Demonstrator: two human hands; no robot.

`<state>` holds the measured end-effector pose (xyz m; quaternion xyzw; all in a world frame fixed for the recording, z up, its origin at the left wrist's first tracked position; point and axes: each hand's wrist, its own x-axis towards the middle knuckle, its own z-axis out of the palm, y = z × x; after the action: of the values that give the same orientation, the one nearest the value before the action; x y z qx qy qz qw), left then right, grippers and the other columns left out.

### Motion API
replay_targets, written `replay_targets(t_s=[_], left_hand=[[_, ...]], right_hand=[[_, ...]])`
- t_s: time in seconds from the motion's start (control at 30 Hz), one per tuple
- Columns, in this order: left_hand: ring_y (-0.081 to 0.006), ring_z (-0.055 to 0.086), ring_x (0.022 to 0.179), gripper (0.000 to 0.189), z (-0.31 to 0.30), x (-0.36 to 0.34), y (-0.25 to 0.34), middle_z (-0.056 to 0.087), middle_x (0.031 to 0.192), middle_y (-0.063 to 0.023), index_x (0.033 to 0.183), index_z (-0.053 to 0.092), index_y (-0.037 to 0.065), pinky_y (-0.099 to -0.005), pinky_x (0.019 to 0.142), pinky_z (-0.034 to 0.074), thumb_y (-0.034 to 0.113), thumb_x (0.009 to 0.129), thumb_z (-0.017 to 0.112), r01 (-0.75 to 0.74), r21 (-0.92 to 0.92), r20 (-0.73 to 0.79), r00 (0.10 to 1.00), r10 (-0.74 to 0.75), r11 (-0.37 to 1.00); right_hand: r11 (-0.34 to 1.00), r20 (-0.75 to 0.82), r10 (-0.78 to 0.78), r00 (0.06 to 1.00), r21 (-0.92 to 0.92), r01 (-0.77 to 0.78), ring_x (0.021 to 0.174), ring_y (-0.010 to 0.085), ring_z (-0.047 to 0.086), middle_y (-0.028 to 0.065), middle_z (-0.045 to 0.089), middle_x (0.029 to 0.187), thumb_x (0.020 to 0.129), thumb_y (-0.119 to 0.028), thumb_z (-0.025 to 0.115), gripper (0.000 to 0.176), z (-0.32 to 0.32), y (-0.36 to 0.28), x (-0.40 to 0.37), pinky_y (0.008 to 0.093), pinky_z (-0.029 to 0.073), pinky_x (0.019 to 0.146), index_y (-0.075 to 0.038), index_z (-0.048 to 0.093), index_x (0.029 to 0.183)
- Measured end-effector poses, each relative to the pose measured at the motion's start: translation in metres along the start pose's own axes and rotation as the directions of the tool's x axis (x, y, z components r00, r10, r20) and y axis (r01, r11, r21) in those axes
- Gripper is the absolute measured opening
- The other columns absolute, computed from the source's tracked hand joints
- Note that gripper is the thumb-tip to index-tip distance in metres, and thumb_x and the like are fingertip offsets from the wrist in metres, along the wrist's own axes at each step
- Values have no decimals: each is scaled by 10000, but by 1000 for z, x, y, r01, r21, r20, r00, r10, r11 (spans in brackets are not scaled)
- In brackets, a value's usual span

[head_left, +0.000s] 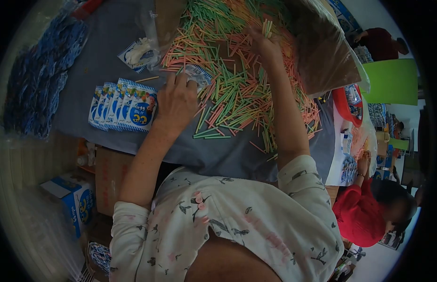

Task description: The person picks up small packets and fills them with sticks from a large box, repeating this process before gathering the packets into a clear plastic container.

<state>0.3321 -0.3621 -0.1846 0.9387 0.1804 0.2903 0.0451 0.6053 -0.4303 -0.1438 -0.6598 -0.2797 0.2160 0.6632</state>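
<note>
Thin pastel sticks (237,113) in green, pink and yellow lie in a big loose heap on the grey cloth. Above the heap, my right hand (268,50) is closed around a small bunch of these sticks (267,28), their ends poking up past the fingers. My left hand (177,101) rests at the heap's left edge, fingers curled onto a small blue-and-white plastic packet (199,75); its fingertips are partly hidden. Left of that hand, several printed packets (127,104) overlap in a row. One yellowish stick (147,79) lies apart, just above them.
A clear bag with whitish contents (139,52) lies at the upper left. Blue-patterned wrappers (44,70) pile at the far left. A plastic-covered cardboard flap (324,51) borders the heap, near a red basket (346,105). A person in red (362,211) works at the right.
</note>
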Motion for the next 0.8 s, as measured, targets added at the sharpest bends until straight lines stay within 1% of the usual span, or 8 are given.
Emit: replay_targets(t_s=[0.07,0.1,0.17,0.27,0.5,0.7,0.73,0.8], left_hand=[[-285,598,885,53,1,-3,-1,588,847,-130,711,611,17,-365,581,548,69,720,604,-49,34,-38,998,50,998],[-289,587,905,50,2,-5,2,586,856,-134,716,613,17,-368,580,544,66,723,607,-54,31,-19,998,54,998],[-294,577,926,47,1,-8,5,584,864,-138,721,616,16,-371,580,539,63,725,611,-64,24,-3,998,64,998],[-305,579,912,46,-12,-7,8,591,899,-153,737,626,5,-388,644,537,44,744,603,-18,-48,50,999,20,999],[-319,575,875,79,-18,-8,-3,613,863,-136,761,652,-20,-414,727,500,17,776,584,29,-258,43,999,-18,966],[-304,577,848,72,-17,-2,-1,603,828,-128,710,639,-20,-401,710,503,16,754,595,29,-141,-22,999,-32,990],[-299,579,846,64,-14,-5,-2,598,828,-124,719,639,-20,-398,705,504,19,750,599,24,-113,21,1000,-21,993],[-297,579,847,62,-10,-9,0,592,830,-122,733,643,-21,-397,704,505,23,750,603,27,-108,24,999,-24,994]], right_hand=[[824,160,-236,958,-490,285,531,192,533,48,538,573,886,-185,668,137,-11,-2,-5,439,419,505,-64,668,823],[823,161,-234,959,-491,284,531,192,533,48,538,573,886,-185,668,137,-11,-5,-11,439,419,505,-64,668,823],[254,423,-265,867,-836,486,684,291,661,132,645,717,831,-173,699,114,-8,-12,-23,468,497,574,-70,707,879],[-24,541,-81,837,-841,541,879,340,682,190,674,913,809,-149,689,163,-1,-1,-16,476,545,653,-78,723,952],[-141,640,-100,762,-767,626,908,336,653,172,648,1029,736,-69,669,263,19,20,0,443,546,707,-34,698,996],[-50,527,-663,531,-740,671,789,265,631,161,614,1056,784,-58,651,159,18,40,8,389,527,622,-16,672,936],[546,232,-625,745,-552,630,748,232,614,132,614,990,841,-70,623,98,17,46,10,377,507,593,-24,661,919],[922,27,-366,930,-122,367,708,199,597,103,613,923,897,-81,596,73,9,50,3,365,486,564,-33,650,902]])
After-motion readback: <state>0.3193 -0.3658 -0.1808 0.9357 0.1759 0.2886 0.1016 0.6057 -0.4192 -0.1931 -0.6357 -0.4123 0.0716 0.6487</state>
